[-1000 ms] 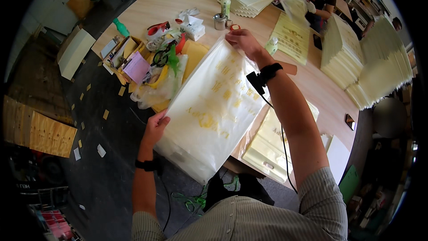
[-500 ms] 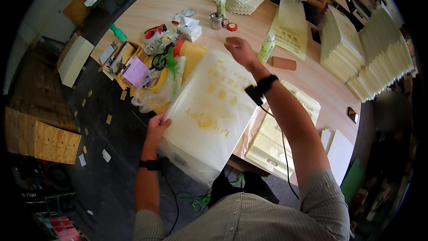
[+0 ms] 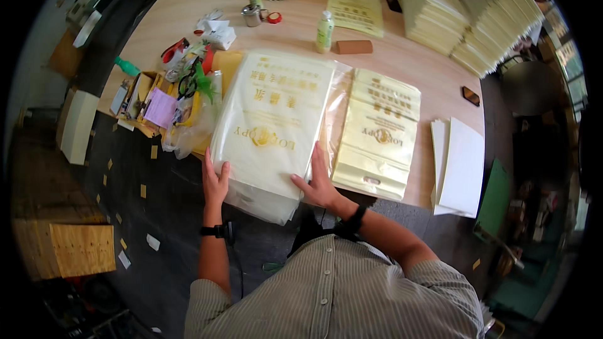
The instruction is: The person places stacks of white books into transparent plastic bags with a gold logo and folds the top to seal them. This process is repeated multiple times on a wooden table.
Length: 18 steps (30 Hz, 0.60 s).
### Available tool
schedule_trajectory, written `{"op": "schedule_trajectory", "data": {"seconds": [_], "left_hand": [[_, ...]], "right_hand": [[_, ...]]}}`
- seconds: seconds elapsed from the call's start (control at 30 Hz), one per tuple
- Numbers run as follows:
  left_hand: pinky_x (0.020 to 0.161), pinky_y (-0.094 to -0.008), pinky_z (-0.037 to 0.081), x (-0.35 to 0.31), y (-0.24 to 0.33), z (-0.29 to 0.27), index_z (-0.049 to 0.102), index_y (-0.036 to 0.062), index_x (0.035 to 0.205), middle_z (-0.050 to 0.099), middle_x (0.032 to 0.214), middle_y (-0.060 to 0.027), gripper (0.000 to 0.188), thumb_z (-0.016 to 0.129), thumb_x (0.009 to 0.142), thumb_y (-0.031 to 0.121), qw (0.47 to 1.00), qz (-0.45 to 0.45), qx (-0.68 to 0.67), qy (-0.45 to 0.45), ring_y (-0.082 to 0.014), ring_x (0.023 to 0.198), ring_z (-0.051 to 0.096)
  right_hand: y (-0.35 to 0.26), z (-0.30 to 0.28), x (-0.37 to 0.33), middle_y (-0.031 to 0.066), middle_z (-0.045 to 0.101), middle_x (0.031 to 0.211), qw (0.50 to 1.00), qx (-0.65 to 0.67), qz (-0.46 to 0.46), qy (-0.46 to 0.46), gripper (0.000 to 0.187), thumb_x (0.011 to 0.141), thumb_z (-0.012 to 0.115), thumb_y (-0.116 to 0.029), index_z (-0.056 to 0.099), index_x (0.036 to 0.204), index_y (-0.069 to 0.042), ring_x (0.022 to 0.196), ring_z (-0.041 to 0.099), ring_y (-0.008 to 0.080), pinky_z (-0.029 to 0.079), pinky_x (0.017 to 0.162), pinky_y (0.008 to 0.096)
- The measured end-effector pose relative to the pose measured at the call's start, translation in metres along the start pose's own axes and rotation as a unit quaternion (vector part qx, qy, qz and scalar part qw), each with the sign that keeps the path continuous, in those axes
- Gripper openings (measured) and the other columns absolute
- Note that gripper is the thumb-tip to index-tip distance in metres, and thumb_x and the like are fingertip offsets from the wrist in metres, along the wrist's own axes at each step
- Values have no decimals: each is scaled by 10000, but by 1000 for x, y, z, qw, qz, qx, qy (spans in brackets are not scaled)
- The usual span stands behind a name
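Observation:
In front of me lies a flat, translucent plastic bag (image 3: 267,116) with gold print, pale and bulky as if filled with sheets. Its crumpled near end hangs past the table's front edge. My left hand (image 3: 215,182) grips its lower left edge, thumb on top and fingers along the side. On the opposite edge my right hand (image 3: 319,182) holds it the same way, thumb lying over the surface. Just right of it, a pile of flat yellowish bags (image 3: 377,132) with matching gold print and a cut-out handle slot lies on the table.
A cluttered cardboard box (image 3: 141,97) and loose wrappings sit at the left. Beyond stand a green-labelled bottle (image 3: 324,31), a brown roll (image 3: 354,46) and a metal cup (image 3: 251,16). Tall sheet stacks (image 3: 433,9) rise at the far right; white boards (image 3: 461,163) and a phone (image 3: 470,96) lie nearer.
My right hand has come down from above the bag's far end to its right edge. The bag now lies straighter and squarer to me. My view has shifted right.

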<state>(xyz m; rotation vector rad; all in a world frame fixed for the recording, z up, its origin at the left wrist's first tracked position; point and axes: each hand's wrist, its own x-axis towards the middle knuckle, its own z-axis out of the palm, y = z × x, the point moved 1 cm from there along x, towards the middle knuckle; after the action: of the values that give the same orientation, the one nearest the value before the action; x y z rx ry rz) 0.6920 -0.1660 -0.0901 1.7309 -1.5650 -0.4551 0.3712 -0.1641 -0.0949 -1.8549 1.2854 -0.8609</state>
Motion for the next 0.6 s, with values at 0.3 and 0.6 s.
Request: {"op": "schedule_trajectory", "data": {"seconds": [0.3,0.6], "left_hand": [[1088,-428,353,6,-19,13,350,-27,1450,445,1422,-275,655,576,981,371,999,4,22,24,-407,1308,441],[1044,-445,396,27,-46,-3,343,4,1456,450,1421,-249,648,512,1001,432,993,18,117,-22,-414,1270,475]], "right_hand": [[-6,16,16,372,92,1555,993,9,27,115,987,919,646,-365,9,1503,113,1465,135,467,169,1196,443],[9,44,27,318,59,1584,990,70,36,119,886,960,578,-377,56,1525,61,1473,113,454,186,1190,459]]}}
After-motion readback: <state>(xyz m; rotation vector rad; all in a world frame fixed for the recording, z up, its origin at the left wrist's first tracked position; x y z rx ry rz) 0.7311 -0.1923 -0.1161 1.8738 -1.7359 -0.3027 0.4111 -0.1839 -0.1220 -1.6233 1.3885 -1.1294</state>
